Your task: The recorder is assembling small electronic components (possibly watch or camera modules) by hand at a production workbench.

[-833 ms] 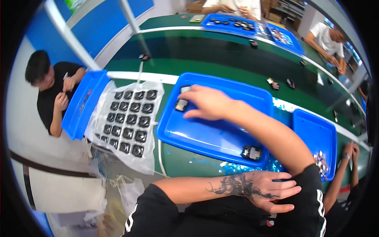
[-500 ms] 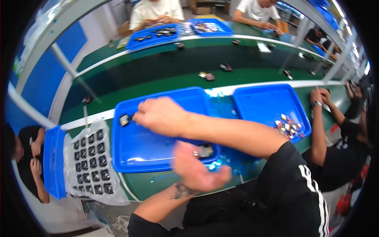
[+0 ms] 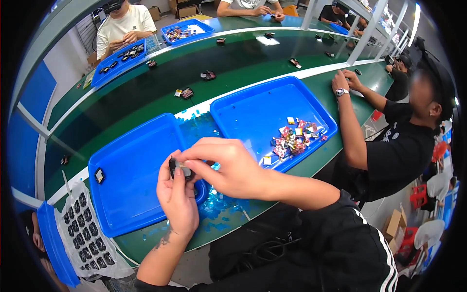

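Over the right edge of the left blue tray (image 3: 127, 141), my two hands meet around a small black electronic device (image 3: 173, 167) with a grey, shiny face. My left hand (image 3: 179, 207) holds it from below, thumb across its front. My right hand (image 3: 231, 168) comes in from the right, its thumb and bent fingers pinched together at the device's upper right edge. What lies between those right fingertips is hidden. Inside the left tray, another small black device with a pale face (image 3: 99, 175) lies near the left wall.
A second blue tray (image 3: 253, 104) holds a pile of small battery-like parts (image 3: 294, 138). Blue film scraps (image 3: 214, 202) litter the green bench between the trays. At left sits a tray of black housings (image 3: 85, 233). Devices dot the green belt (image 3: 160, 78); a co-worker (image 3: 399, 146) sits close at right.
My right hand has left the far left part of the left tray and met my left hand, which was open and blurred, around the device. The view has turned right.
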`<state>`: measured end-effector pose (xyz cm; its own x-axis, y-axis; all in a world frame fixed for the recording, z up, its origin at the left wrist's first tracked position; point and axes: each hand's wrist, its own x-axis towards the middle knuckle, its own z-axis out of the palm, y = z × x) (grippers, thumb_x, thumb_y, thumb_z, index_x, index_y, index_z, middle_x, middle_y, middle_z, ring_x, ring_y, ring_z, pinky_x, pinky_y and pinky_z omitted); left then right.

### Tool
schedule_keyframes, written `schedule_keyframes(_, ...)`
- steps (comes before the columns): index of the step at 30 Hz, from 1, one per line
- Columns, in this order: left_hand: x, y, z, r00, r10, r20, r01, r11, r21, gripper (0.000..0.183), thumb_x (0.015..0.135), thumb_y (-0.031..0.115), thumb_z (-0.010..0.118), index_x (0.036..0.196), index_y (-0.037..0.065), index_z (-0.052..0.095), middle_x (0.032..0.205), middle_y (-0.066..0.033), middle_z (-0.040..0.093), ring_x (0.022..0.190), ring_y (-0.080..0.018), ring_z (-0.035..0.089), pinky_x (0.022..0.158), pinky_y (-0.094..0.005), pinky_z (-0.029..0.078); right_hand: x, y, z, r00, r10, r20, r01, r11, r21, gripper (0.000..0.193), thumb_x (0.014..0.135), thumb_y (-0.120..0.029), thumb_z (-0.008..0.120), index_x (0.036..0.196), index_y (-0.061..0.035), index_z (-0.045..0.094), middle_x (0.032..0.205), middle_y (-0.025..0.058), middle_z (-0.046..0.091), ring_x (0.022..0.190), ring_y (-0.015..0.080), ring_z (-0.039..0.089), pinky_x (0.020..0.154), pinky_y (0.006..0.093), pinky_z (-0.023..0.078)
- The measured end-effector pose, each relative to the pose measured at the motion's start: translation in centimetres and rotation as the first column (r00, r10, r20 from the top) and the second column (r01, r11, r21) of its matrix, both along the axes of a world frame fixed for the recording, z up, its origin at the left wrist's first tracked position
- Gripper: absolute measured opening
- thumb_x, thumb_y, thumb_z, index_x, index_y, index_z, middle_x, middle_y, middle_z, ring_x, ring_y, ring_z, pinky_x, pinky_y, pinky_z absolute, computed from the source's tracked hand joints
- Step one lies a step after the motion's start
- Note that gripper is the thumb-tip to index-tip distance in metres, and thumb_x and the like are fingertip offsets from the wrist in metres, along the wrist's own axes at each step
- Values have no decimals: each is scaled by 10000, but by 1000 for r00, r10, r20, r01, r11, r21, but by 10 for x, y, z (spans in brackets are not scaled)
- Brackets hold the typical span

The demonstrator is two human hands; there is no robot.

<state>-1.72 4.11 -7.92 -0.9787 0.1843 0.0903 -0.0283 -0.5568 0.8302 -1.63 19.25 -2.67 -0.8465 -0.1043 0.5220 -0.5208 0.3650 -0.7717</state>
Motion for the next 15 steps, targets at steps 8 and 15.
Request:
schedule_keyframes(8, -7, -1, 12, 989, 126, -77, -140, 965, -221, 260, 994, 111, 527, 1209, -24, 580, 1084, -101, 646, 940, -179, 654, 754, -257, 539, 43, 188, -17, 729, -653, 206, 308, 581, 753, 212, 740, -178, 795, 860, -39, 689, 820, 127, 670, 779, 289, 657, 711, 391, 515)
schedule_keyframes(15, -8, -10, 7, 993, -61, 97, 75, 985, -154, 284, 958, 72, 576, 1223, -8, 516, 1018, -122, 645, 890, -198, 683, 701, -251, 567, 47, 184, -18, 789, -577, 212, 465, 786, 407, 136, 764, -95, 730, 796, -18, 622, 920, 101, 680, 838, 193, 650, 722, 322, 499)
